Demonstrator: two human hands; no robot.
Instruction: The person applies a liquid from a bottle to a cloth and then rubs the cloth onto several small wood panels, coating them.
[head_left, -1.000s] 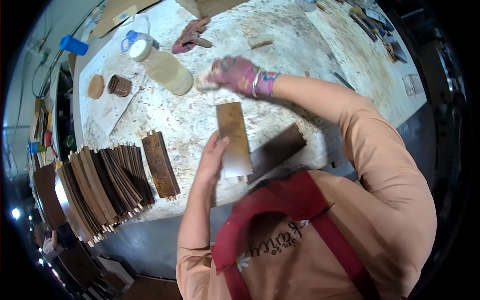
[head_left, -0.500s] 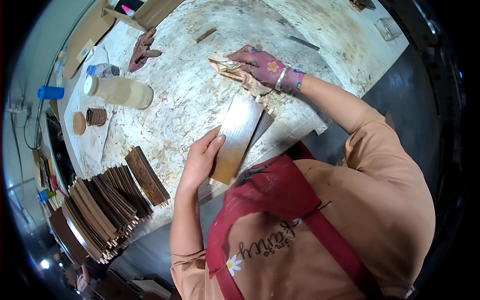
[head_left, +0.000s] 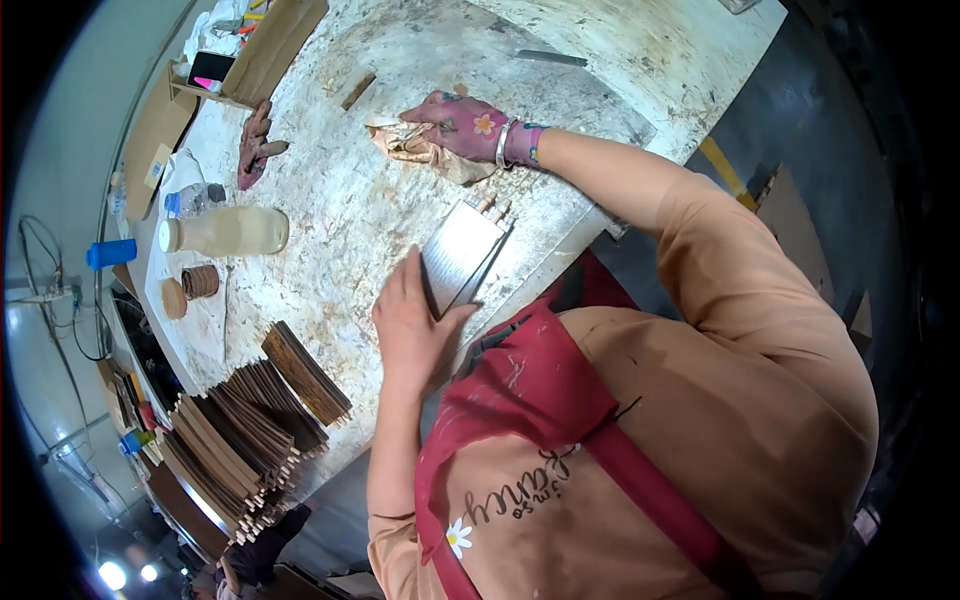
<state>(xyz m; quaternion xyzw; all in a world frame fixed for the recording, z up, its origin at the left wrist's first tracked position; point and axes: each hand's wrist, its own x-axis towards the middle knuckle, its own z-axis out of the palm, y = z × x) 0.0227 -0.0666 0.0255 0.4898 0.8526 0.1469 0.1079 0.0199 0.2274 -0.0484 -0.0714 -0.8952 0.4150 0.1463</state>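
Observation:
A flat panel [head_left: 462, 250] with a bright sheen and short pegs at its far end lies on the table over at least one other panel. My left hand [head_left: 405, 325] is bare and spans its near end, thumb at the right edge and fingers along the left, covering that end. Farther off, my right hand [head_left: 468, 128] wears a purple flowered glove. Its fingers are closed on a crumpled, stained cloth [head_left: 405, 143], which rests on the table.
Stacked brown pegged slats [head_left: 235, 430] stand at the left, with several dark slats [head_left: 305, 372] beside them. A bottle of cloudy liquid [head_left: 235, 232], a crumpled glove [head_left: 256, 150] and a cardboard box [head_left: 272, 55] lie farther back. A thin dark strip [head_left: 552, 57] lies on the far side.
The panel has gone from tilted up to lying lower, and my left hand has shifted to its near end with fingers spread around it. The cloth stays in my right hand; the whole view has shifted.

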